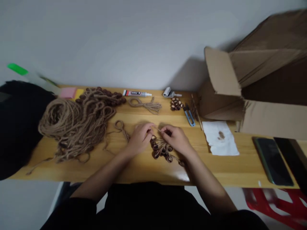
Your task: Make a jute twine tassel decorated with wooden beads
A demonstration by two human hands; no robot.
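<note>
My left hand (140, 139) and my right hand (177, 138) are close together over the middle of the wooden table. The fingers of both are closed in a pinch, with a short piece of twine (157, 129) running between them. Just below the fingertips lies a bunch of dark brown beads or nut shells (159, 150) on twine strands, partly covered by my right hand. A looped twine cord (122, 129) lies left of my left hand. Fine detail at the fingertips is blurred.
A large twine heap (72, 127) fills the left side, by a black object (19, 127). Behind my hands are a glue tube (136, 93), a twine bundle (146, 105), loose shell pieces (176, 104) and blue snips (189, 115). Rightward are a stained tissue (222, 145), cardboard box (220, 105) and phone (273, 163).
</note>
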